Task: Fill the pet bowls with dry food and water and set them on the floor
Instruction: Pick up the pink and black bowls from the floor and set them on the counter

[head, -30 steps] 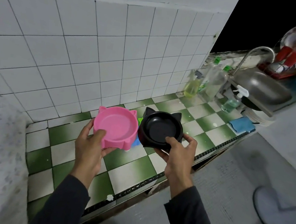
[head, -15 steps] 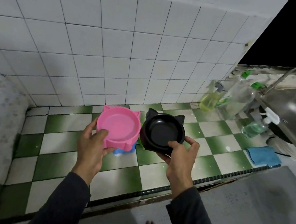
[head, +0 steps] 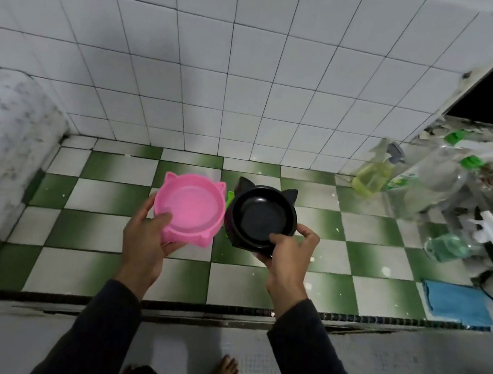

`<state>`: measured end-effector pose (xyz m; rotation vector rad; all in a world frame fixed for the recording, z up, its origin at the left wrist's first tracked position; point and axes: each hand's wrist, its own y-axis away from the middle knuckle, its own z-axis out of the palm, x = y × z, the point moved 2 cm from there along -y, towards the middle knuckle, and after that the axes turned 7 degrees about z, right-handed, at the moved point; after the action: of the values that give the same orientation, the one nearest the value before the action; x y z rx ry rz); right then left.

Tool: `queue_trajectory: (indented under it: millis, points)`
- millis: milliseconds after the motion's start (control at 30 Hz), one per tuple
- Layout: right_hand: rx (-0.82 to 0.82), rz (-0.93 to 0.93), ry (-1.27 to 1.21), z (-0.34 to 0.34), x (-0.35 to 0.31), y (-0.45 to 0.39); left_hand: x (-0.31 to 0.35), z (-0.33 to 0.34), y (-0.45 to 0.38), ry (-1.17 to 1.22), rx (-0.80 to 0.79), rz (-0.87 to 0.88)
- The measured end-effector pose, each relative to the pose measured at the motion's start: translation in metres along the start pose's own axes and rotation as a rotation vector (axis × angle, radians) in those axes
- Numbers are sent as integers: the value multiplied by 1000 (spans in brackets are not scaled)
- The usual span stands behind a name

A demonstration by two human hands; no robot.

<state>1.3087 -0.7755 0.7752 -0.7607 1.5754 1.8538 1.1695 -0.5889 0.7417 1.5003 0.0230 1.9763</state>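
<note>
Left hand (head: 146,236): grips the pink bowl (head: 190,207) at its 7 o'clock rim, thumb inside.
Right hand (head: 290,252): grips the black bowl (head: 261,217) at its 5 o'clock rim, thumb inside.
Bowls: both empty, side by side above the green checkered counter (head: 107,231).

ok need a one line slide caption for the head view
Left hand holds an empty pink bowl, right hand an empty black bowl, above the green-checked counter.

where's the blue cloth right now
In the head view the blue cloth lies flat at the right front edge of the checkered counter, just in front of the green-liquid spray bottle.
</note>
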Motion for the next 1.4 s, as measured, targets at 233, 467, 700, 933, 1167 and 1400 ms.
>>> queue_trajectory:
  millis: [233,467,700,933,1167,1400]
  points:
    - [-48,20,-8,-9,21,-11,-24,-13,9,6,46,-8]
    - [-34,41,22,-17,44,-20,-40,-24,9,11,-1,-50]
    - [24,79,62,-27,66,-35,-64,-41,9,-15,-15,-102]
    - [0,147,117,-41,90,-53,-88,-59,13,-13,37,-186]
    - [37,160,195,-53,121,-73,-105,-71,12,-71,82,-234]
    - [-62,167,234,-57,135,-90,-111,-72,3,-280,73,-182]
